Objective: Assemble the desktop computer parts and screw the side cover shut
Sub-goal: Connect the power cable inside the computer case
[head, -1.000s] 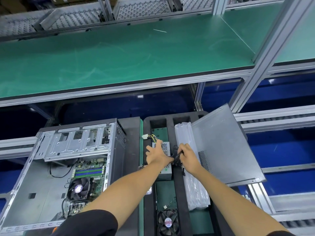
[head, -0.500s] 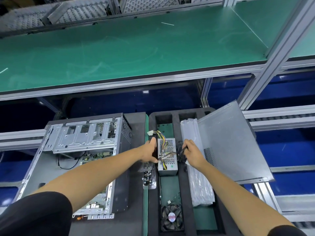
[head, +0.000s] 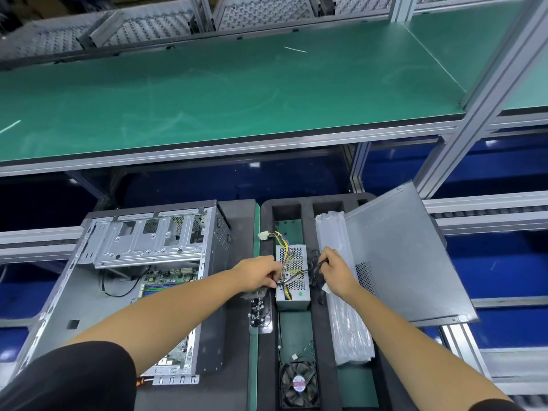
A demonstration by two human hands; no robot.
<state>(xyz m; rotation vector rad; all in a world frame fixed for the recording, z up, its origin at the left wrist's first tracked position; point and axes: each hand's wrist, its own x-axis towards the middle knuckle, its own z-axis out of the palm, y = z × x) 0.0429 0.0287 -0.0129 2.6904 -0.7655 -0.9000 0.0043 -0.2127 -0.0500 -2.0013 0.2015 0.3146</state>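
An open computer case (head: 124, 280) lies on its side at the left, its motherboard showing. A grey power supply (head: 292, 280) with yellow and black wires sits in a slot of the black foam tray (head: 267, 336). My left hand (head: 261, 272) grips the power supply's left edge by the wires. My right hand (head: 333, 269) pinches a bundle of black cables (head: 315, 269) just right of the unit. The grey side cover (head: 406, 262) leans tilted on the tray's right side.
A small tray of screws (head: 260, 314) lies below my left hand. A case fan (head: 299, 384) sits in the tray's near slot. A clear plastic sleeve (head: 347, 321) lies beside the cover. A green shelf (head: 222, 93) overhangs the far side.
My left hand shifted from the top of the power supply to its left edge. My right hand drew the black cables out to the right. The view moved slightly.
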